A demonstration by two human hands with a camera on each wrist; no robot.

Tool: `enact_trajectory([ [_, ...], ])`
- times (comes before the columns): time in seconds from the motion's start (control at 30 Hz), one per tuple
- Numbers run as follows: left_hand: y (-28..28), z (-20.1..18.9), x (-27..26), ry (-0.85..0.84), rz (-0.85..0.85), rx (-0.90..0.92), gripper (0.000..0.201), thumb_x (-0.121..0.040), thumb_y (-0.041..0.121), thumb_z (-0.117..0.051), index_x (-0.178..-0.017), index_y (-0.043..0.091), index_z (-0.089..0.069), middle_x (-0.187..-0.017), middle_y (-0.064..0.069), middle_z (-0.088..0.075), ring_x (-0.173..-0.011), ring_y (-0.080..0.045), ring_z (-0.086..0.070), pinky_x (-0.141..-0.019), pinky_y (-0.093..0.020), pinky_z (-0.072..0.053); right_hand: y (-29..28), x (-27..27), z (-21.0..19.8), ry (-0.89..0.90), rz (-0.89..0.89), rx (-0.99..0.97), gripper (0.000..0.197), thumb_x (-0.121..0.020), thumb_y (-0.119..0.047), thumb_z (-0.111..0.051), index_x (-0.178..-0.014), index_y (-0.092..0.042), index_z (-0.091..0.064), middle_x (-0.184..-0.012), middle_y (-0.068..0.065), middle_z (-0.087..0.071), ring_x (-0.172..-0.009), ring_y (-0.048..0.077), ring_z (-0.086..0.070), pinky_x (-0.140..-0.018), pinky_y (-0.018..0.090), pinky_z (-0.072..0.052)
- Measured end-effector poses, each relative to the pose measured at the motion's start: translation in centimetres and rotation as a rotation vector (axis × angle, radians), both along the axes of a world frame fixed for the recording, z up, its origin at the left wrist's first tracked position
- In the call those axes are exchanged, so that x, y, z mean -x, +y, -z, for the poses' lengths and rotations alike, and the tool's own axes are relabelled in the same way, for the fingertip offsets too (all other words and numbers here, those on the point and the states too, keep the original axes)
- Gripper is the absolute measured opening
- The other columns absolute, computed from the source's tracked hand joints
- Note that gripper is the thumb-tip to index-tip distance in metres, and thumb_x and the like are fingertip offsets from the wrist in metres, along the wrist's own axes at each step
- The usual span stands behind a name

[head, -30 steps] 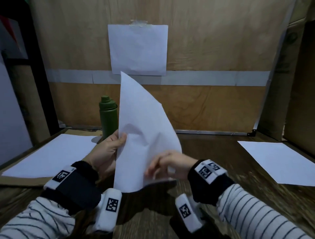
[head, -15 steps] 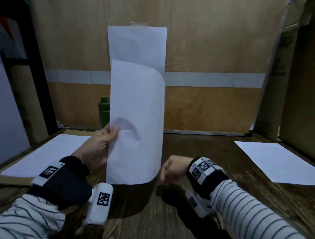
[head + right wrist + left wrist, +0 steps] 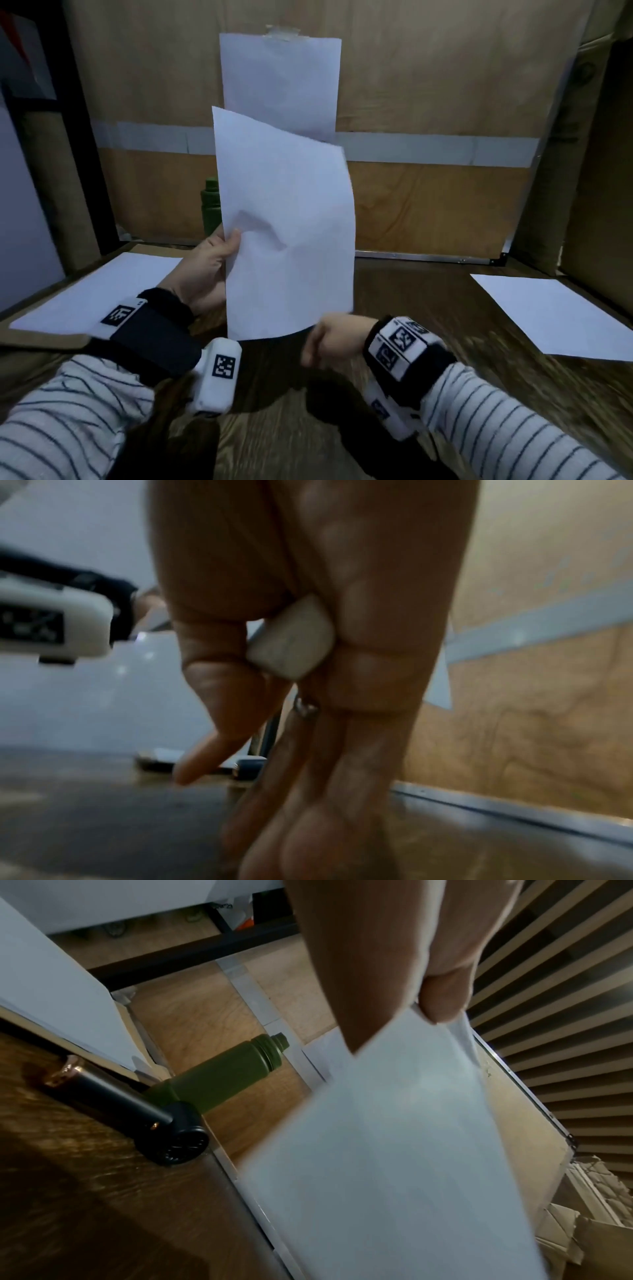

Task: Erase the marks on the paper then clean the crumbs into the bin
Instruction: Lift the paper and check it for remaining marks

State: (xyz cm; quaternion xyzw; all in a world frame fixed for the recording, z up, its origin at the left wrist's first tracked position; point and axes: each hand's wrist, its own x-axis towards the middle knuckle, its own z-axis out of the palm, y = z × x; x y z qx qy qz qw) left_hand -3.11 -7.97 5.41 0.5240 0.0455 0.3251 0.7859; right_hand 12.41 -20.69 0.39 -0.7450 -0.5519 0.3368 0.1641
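A white sheet of paper (image 3: 287,222) stands upright above the dark wooden table (image 3: 411,308), with my left hand (image 3: 215,263) pinching its left edge, thumb on the front. In the left wrist view the paper (image 3: 394,1150) hangs below my thumb (image 3: 441,999). My right hand (image 3: 329,339) hovers just below the sheet's lower right corner, apart from it, and holds a white eraser (image 3: 291,645) between palm and curled fingers. No marks show on the side facing me. No bin is in view.
A green bottle (image 3: 210,209) stands behind the held sheet, and a black cylinder (image 3: 137,1112) lies by it. Loose white sheets lie at the table's left (image 3: 96,294) and right (image 3: 555,315). Another sheet (image 3: 281,78) is taped to the wooden back panel.
My right hand let go of the sheet's lower edge and drew down and to the right. The sheet uncurled and now stands flatter and taller in my left hand.
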Motion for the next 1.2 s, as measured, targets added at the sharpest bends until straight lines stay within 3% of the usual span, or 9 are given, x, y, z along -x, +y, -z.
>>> enact_trajectory([
  [0.07,0.3,-0.1,0.3,-0.001,-0.02,0.018,0.04,-0.084,0.025,-0.044,-0.12,0.02,-0.061,-0.112,-0.004,-0.07,-0.095,-0.019,-0.07,-0.071,-0.032,-0.059,-0.9,-1.0,-0.1,-0.038,0.091,0.06,0.03,-0.088,0.0,-0.041,-0.089,-0.009,-0.07,-0.087,0.008,-0.068,-0.068,0.013,-0.06,-0.067,0.026,-0.052],
  [0.2,0.7,0.1,1.1,-0.037,-0.075,0.068,0.035,-0.085,0.024,-0.043,-0.099,0.024,-0.074,-0.106,-0.002,-0.072,-0.092,-0.018,-0.071,-0.068,-0.032,-0.059,-3.3,-4.1,-1.3,0.218,0.463,-0.129,0.024,-0.091,-0.002,-0.044,-0.078,-0.007,-0.064,-0.068,0.006,-0.061,-0.045,0.011,-0.054,-0.039,0.018,-0.04],
  [0.3,0.7,0.4,1.3,-0.043,-0.086,0.075,0.035,-0.082,0.024,-0.043,-0.092,0.027,-0.077,-0.103,0.0,-0.073,-0.09,-0.016,-0.071,-0.067,-0.031,-0.059,-4.2,-5.6,-1.4,0.349,0.658,-0.285,0.016,-0.091,-0.014,-0.054,-0.087,-0.007,-0.068,-0.066,0.004,-0.057,-0.047,0.012,-0.043,-0.042,0.02,-0.031],
  [0.4,0.4,0.8,1.3,-0.024,-0.056,0.067,0.035,-0.081,0.025,-0.043,-0.087,0.029,-0.078,-0.099,0.002,-0.074,-0.087,-0.014,-0.072,-0.066,-0.03,-0.059,-4.7,-6.3,-1.2,0.555,0.766,-0.396,0.035,-0.094,-0.038,-0.048,-0.097,-0.01,-0.068,-0.071,0.001,-0.06,-0.046,0.01,-0.039,-0.039,0.019,-0.026],
  [0.53,0.2,1.2,1.0,0.007,-0.024,0.074,0.034,-0.081,0.026,-0.044,-0.086,0.032,-0.078,-0.1,0.003,-0.074,-0.087,-0.014,-0.072,-0.066,-0.031,-0.059,-5.0,-5.7,-1.2,0.565,0.689,-0.365,0.048,-0.091,-0.053,-0.041,-0.097,-0.014,-0.07,-0.066,-0.002,-0.064,-0.046,0.011,-0.036,-0.045,0.023,-0.02],
  [0.73,-0.3,1.6,0.1,0.08,-0.047,0.1,0.031,-0.085,0.025,-0.048,-0.108,0.03,-0.069,-0.108,0.0,-0.07,-0.089,-0.017,-0.072,-0.068,-0.034,-0.06,-5.7,-5.8,-1.3,0.551,0.551,-0.446,0.008,-0.087,-0.014,-0.061,-0.089,-0.008,-0.065,-0.049,0.001,-0.052,-0.033,0.007,-0.031,-0.036,0.017,-0.021],
  [0.9,-2.0,2.5,-1.6,0.389,-0.1,-0.192,0.061,-0.077,0.01,-0.064,-0.134,0.019,-0.044,-0.12,-0.001,-0.065,-0.11,-0.023,-0.063,-0.083,-0.035,-0.055,-6.4,-7.1,-1.2,0.439,0.708,-0.578,0.009,-0.086,-0.014,-0.063,-0.079,-0.008,-0.064,-0.049,-0.001,-0.057,-0.03,0.006,-0.035,-0.034,0.015,-0.028],
  [1.07,-4.6,4.5,-2.6,0.628,-0.319,-0.579,0.123,-0.073,-0.005,-0.074,-0.146,0.023,0.021,-0.126,0.018,-0.025,-0.119,0.0,-0.024,-0.098,-0.022,-0.024,-7.5,-8.5,-0.1,0.214,0.675,-0.293,0.015,-0.084,-0.016,-0.065,-0.073,-0.008,-0.061,-0.045,0.003,-0.042,-0.037,0.012,-0.031,-0.04,0.022,-0.022],
  [1.2,-5.1,5.8,-1.5,0.774,-0.2,-0.63,0.114,-0.074,-0.006,-0.072,-0.149,0.029,0.006,-0.145,0.011,-0.026,-0.134,-0.004,-0.026,-0.091,-0.019,-0.033,-8.3,-8.2,0.2,0.087,0.58,-0.09,0.012,-0.09,-0.011,-0.053,-0.085,-0.005,-0.062,-0.055,0.004,-0.041,-0.044,0.013,-0.032,-0.041,0.023,-0.024],
])
